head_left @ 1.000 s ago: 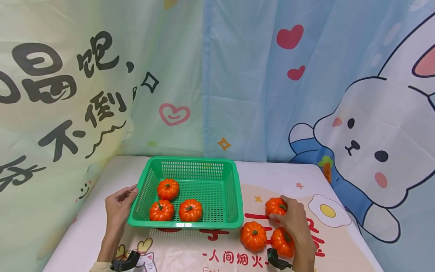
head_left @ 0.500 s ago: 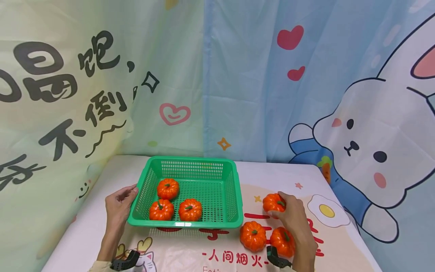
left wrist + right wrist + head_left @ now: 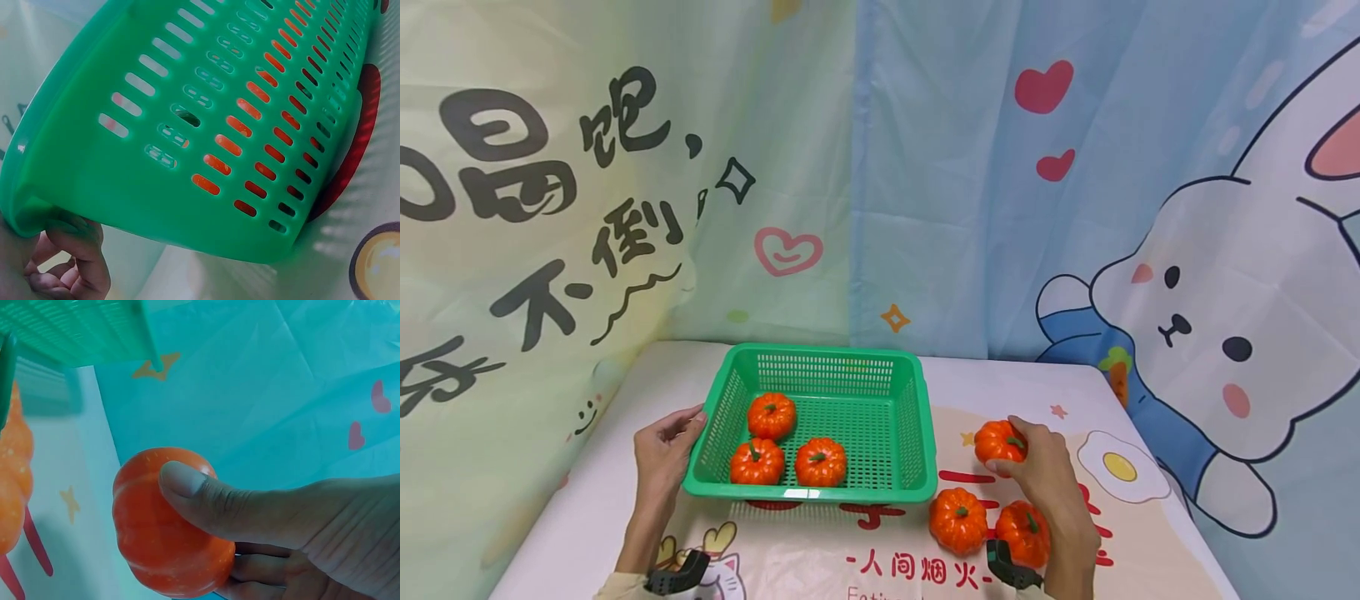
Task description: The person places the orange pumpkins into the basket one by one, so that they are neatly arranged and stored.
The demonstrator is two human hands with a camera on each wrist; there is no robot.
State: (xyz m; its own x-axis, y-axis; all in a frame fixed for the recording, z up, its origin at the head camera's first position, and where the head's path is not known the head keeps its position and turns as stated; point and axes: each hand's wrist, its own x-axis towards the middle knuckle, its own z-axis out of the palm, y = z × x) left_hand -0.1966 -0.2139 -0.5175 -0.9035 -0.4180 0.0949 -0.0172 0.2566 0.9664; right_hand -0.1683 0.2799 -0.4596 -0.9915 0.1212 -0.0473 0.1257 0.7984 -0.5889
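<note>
Head view: bright, even light is spread throughout.
Curtain [image 3: 925, 208]: folds are faintly shaded.
Green basket [image 3: 812, 495]: white glare is caught on its rim at 6 o'clock; a patterned shadow is thrown onto the counter [image 3: 992, 383].
Pumpkins [image 3: 958, 521]: small glints are carried on glossy skins.
Left wrist view: dimmer; the left hand [image 3: 78, 256] at 8 o'clock is shaded.
Right wrist view: tinted blue-green; a diffuse shadow is cast at 8 o'clock.
</note>
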